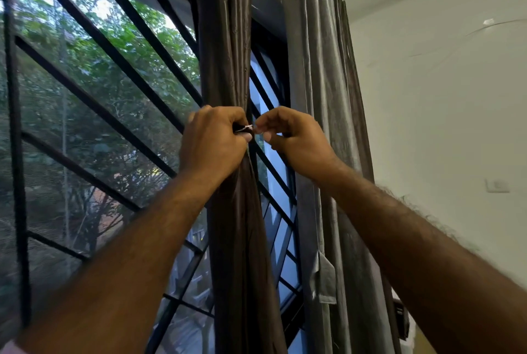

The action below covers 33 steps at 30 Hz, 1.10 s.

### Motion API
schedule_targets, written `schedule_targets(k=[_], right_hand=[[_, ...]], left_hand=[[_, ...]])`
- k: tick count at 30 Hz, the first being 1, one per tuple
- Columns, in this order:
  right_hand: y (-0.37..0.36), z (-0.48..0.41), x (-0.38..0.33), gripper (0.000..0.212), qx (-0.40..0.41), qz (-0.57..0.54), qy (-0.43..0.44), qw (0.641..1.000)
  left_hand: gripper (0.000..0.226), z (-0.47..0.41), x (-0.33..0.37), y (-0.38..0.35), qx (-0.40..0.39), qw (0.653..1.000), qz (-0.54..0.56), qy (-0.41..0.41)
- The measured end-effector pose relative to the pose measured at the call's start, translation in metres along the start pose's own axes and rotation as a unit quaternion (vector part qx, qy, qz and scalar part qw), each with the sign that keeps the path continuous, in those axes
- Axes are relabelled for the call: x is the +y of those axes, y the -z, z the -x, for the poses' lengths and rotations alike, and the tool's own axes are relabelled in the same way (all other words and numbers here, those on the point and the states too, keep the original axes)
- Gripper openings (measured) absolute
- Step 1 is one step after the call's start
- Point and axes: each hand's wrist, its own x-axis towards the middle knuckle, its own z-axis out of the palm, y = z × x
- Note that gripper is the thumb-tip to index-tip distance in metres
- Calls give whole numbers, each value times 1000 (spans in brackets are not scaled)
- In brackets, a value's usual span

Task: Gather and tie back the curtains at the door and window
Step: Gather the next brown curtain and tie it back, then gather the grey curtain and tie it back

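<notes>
Left grip [212, 141] clasps gathered curtain [225, 54], right grip [295, 138] pinching white tie [247, 127] beside it.

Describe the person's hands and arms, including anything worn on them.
Left hand and right hand are bare: no gloves, rings or watch visible. The left forearm and right forearm are uncovered and hairy; a pinkish sliver at the bottom left corner may be a sleeve.

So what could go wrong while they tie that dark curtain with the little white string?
The white string looks short and thin; it may slip from the right hand before it is knotted. Only the left hand holds the dark curtain bunched, so a looser grip could let the folds spread.
</notes>
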Motion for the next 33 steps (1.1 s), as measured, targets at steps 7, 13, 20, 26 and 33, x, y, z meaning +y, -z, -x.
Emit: schedule_targets(k=[7, 13, 20, 26, 33], right_hand=[[29, 22, 19, 20, 6, 10, -69, 998], [69, 29, 44, 18, 11, 20, -107, 994], [134, 19, 109, 16, 50, 1, -124, 991], [177, 10, 172, 11, 90, 47, -155, 983], [212, 3, 247, 14, 173, 61, -200, 962]], left_hand=[[26, 5, 3, -14, 9, 998, -52, -44], [24, 10, 25, -25, 72, 991, -69, -91], [17, 3, 83, -64, 177, 970, -64, -154], [18, -12, 124, -153, 114, 989, 90, 8], [37, -27, 111, -272, 28, 974, 116, 190]])
